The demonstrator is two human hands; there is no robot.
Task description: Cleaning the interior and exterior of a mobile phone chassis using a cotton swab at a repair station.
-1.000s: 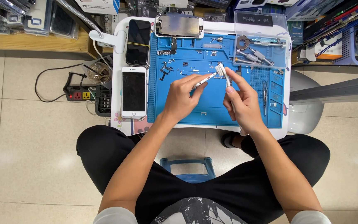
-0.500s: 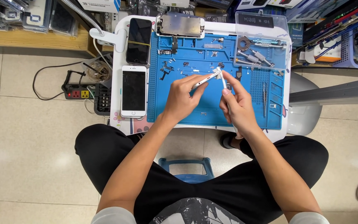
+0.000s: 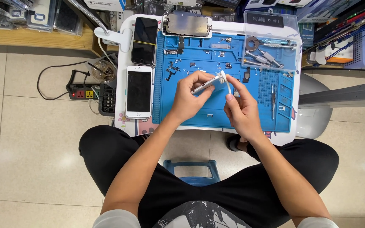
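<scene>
Near edge: person seated on a blue stool (image 3: pixel 191 169), knees under the small white table (image 3: pixel 275 139). Both forearms reach up over the blue work mat (image 3: pixel 254 118), which covers most of the table top.

Left hand (image 3: pixel 189 99): fingers closed around a white brush (image 3: pixel 210 83), handle lying slantwise across the palm, bristle head pointing toward the right hand. Right hand (image 3: pixel 241 112): thumb and forefinger pinched narrowly on a small part (image 3: pixel 229 86), thin and pale, held upright just beside the bristles. Bristles and part appear to touch; cannot tell for certain at this size. Both are held up over the middle of the mat, not resting on it.

Step in hand, as judged: cleaning the small part with the brush, mid-stroke. Next move would call for a steady pinch on the part while the brush sweeps, and a soft touch, as the part looks thin and easy to flick out of the grip onto a mat already strewn with small pieces.

Left edge of table: white phone (image 3: pixel 139 90) lying face up beside the mat; black phone (image 3: pixel 144 36) beyond it toward the far left corner.

Far edge: opened phone body (image 3: pixel 187 24), internals showing. Loose screws and small components scattered on the far half of the mat. Far right corner: clear plastic box (image 3: pixel 271 40) over some metal tools. Tweezers (image 3: pixel 273 101) lie along the mat's right side.

Floor, left of table: power strip (image 3: pixel 81 90) with cables.
</scene>
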